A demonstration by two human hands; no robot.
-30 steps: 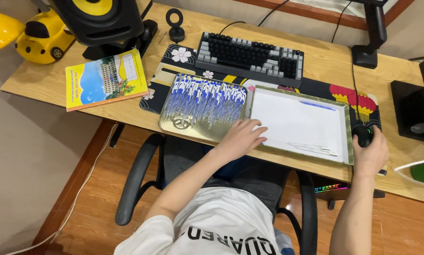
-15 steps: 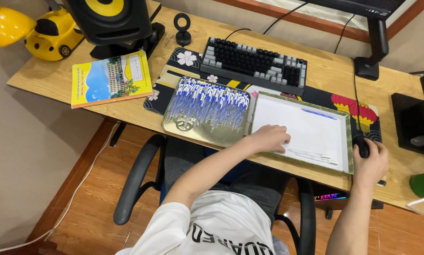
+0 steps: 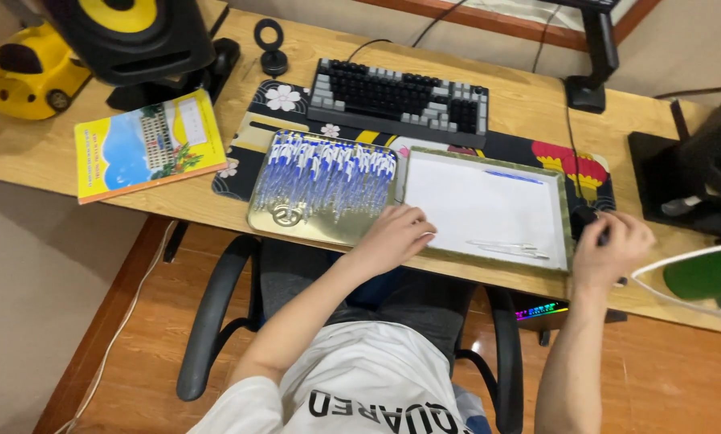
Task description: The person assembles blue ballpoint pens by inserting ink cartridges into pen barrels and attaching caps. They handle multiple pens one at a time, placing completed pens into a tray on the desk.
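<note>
My left hand [image 3: 394, 238] rests with curled fingers on the seam between two trays at the desk's near edge. Whether it holds anything is hidden. To its left is a gold tray [image 3: 268, 223] heaped with several blue pens [image 3: 328, 173]. To its right lies a green-rimmed tray lined with white paper [image 3: 473, 201]. That tray holds one blue pen [image 3: 513, 176] near its far edge and clear pen parts [image 3: 509, 247] near its front edge. My right hand [image 3: 613, 251] grips a black mouse [image 3: 588, 217] at the right end of the patterned desk mat [image 3: 280, 100].
A black and grey keyboard [image 3: 400, 98] lies behind the trays. A yellow book [image 3: 147, 145], a black speaker [image 3: 135, 36] and a yellow toy car [image 3: 27, 76] stand at the left. A monitor stand [image 3: 589, 72] and black equipment [image 3: 690, 177] are at the right. The chair's armrest [image 3: 212, 321] is below.
My left hand reached right over the white tray half a second ago and has drawn back left to the seam between the trays. The right hand stayed on the mouse.
</note>
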